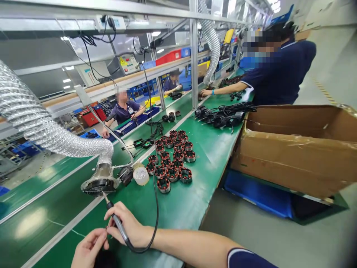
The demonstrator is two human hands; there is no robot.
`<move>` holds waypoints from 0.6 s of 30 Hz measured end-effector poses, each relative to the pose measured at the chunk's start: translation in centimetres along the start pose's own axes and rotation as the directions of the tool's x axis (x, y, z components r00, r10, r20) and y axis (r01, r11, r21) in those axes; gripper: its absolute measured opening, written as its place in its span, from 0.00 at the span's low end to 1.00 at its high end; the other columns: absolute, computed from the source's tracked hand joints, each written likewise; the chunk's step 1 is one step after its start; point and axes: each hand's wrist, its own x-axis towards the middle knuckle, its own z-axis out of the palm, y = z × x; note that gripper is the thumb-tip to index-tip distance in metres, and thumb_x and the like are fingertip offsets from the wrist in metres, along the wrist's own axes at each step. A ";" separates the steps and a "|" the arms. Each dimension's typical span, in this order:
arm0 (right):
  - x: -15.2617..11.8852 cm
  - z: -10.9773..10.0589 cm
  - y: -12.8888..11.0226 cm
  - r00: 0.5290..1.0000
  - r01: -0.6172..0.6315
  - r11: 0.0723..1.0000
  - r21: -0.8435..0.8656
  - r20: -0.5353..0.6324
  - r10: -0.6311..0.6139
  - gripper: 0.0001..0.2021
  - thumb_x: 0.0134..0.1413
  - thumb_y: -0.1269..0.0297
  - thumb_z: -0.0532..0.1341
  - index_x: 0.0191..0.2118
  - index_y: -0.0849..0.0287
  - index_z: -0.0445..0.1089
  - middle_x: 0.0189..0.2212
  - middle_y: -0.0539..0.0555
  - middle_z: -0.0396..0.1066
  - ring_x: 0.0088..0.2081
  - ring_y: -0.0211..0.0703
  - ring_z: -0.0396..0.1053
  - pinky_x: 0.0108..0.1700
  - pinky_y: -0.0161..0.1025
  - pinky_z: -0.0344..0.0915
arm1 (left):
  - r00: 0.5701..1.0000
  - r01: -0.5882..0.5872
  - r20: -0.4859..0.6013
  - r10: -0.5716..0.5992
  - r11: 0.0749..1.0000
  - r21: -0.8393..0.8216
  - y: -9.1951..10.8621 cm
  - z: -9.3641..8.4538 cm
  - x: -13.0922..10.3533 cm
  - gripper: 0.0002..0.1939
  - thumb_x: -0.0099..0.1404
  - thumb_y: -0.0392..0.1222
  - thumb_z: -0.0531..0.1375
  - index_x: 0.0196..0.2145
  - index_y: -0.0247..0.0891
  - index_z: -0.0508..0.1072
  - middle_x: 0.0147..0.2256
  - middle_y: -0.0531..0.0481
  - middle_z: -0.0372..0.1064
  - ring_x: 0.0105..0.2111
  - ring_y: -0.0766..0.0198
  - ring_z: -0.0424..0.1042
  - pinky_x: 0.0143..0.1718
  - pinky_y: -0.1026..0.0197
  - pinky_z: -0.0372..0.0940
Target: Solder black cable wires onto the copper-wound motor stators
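Observation:
My right hand (132, 223) is closed around a soldering iron (119, 225), its tip pointing up and away, near the round fume extraction hood (99, 180). The iron's black cord loops over my wrist. My left hand (90, 245) is pinched close to the right fingertips; a tiny thing between the fingers is too small to name. Below them, a dark object (106, 258) is partly cut off by the lower edge. Beyond my hands, several motor stators (172, 174) with red-and-black windings stand grouped on the green bench (205, 163). A translucent round container (141, 175) sits left of them.
A silver flexible duct (52, 130) comes down at left. Black cabled parts (220, 116) lie farther along the bench. An open cardboard box (290, 160) stands at right. A co-worker (276, 70) reaches over the bench; two other people sit across the line. A metal post (194, 67) rises mid-view.

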 end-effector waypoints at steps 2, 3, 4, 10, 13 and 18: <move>-0.1 0.1 0.0 0.999 -0.048 0.999 0.015 -0.015 0.049 0.17 0.46 0.79 0.64 0.42 0.57 0.69 0.40 0.49 0.58 0.28 0.28 0.66 0.33 0.30 0.69 | 0.999 0.030 -0.009 -0.031 1.000 -0.006 0.2 -0.2 -0.1 0.28 0.46 0.67 0.67 0.29 0.37 0.77 0.21 0.50 0.69 0.26 0.59 0.67 0.32 0.62 0.64; -0.1 0.1 0.0 0.997 -0.071 0.997 0.018 -0.022 0.072 0.16 0.47 0.78 0.64 0.42 0.56 0.69 0.40 0.49 0.58 0.29 0.28 0.67 0.33 0.30 0.69 | 0.999 0.037 -0.020 -0.037 0.999 -0.008 0.3 -0.2 -0.1 0.28 0.46 0.66 0.67 0.29 0.37 0.77 0.22 0.50 0.69 0.26 0.59 0.67 0.32 0.62 0.63; -0.1 0.1 0.0 0.995 -0.091 0.996 0.020 -0.027 0.091 0.15 0.48 0.77 0.64 0.42 0.56 0.69 0.41 0.49 0.58 0.29 0.28 0.67 0.32 0.29 0.69 | 0.999 0.035 -0.034 -0.035 0.999 -0.011 0.4 -0.3 -0.1 0.27 0.47 0.65 0.67 0.30 0.37 0.76 0.22 0.50 0.69 0.27 0.59 0.67 0.32 0.62 0.63; -0.5 -0.1 -0.9 0.999 -0.049 0.998 -0.031 -0.017 0.048 0.16 0.50 0.75 0.63 0.45 0.56 0.67 0.40 0.49 0.57 0.29 0.29 0.68 0.34 0.31 0.70 | 0.998 -0.040 -0.053 0.040 0.999 -0.001 1.3 0.0 -0.5 0.20 0.54 0.59 0.66 0.29 0.36 0.74 0.21 0.54 0.64 0.24 0.64 0.62 0.28 0.65 0.59; -0.5 -0.3 -1.5 0.998 0.064 0.982 -0.178 -0.003 -0.066 0.19 0.49 0.71 0.67 0.48 0.56 0.67 0.41 0.52 0.60 0.38 0.37 0.68 0.42 0.37 0.71 | 0.998 -0.056 -0.030 0.055 0.998 -0.033 1.6 0.3 -0.7 0.16 0.55 0.54 0.64 0.29 0.36 0.73 0.23 0.53 0.65 0.23 0.66 0.60 0.26 0.65 0.57; -0.4 0.0 -1.6 0.976 0.216 0.955 -0.204 0.041 -0.212 0.17 0.54 0.73 0.65 0.50 0.55 0.66 0.46 0.56 0.60 0.48 0.44 0.66 0.52 0.43 0.67 | 0.994 -0.099 0.036 0.099 0.995 -0.020 1.2 0.8 -1.0 0.08 0.57 0.43 0.61 0.27 0.35 0.71 0.25 0.52 0.67 0.27 0.65 0.63 0.30 0.65 0.59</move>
